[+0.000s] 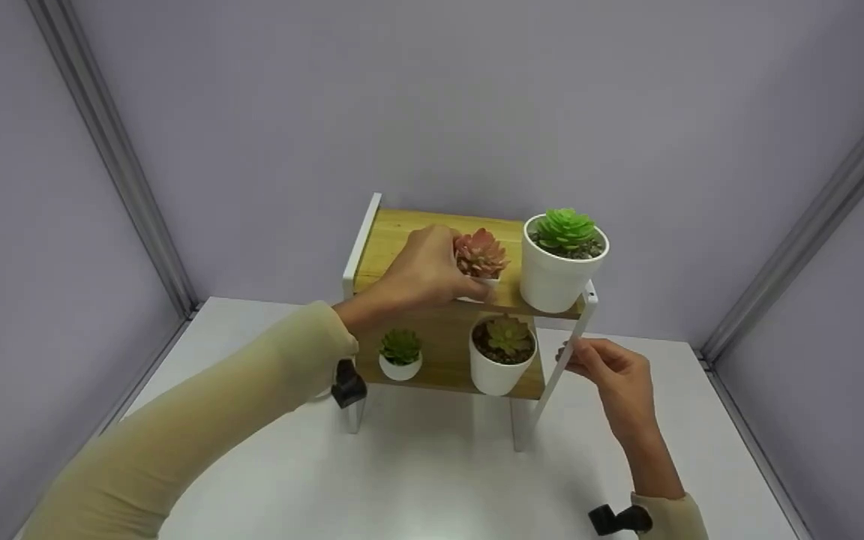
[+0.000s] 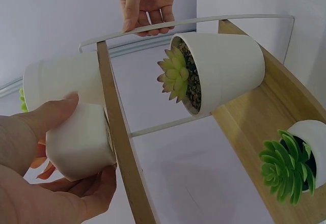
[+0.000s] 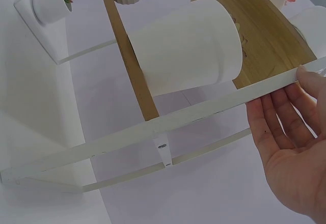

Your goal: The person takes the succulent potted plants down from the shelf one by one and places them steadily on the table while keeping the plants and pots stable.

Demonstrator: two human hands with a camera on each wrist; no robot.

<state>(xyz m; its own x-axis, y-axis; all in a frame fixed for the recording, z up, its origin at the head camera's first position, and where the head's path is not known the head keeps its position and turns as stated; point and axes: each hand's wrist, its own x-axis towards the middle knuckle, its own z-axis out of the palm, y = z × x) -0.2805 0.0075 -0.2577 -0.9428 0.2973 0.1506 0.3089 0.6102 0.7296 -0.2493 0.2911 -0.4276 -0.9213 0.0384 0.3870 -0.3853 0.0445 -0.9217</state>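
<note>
My left hand (image 1: 432, 266) grips a small white pot with a pink succulent (image 1: 481, 253), thumb on the near side. In the left wrist view that white pot (image 2: 81, 142) sits right at the upper board's edge. Beside it on the upper board (image 1: 394, 236) stands a larger white pot with a bright green succulent (image 1: 556, 274). The right hand (image 1: 619, 382) holds the white side frame (image 1: 568, 352) of the two-tier plant stand, thumb on one side and fingers on the other, as the right wrist view shows.
On the lower board (image 1: 447, 373) are a small potted green succulent (image 1: 400, 352) and a larger potted yellow-green one (image 1: 502, 356). Another small potted succulent (image 3: 51, 2) appears by the far leg in the right wrist view. Pale walls (image 1: 447, 97) enclose the white table (image 1: 432, 487).
</note>
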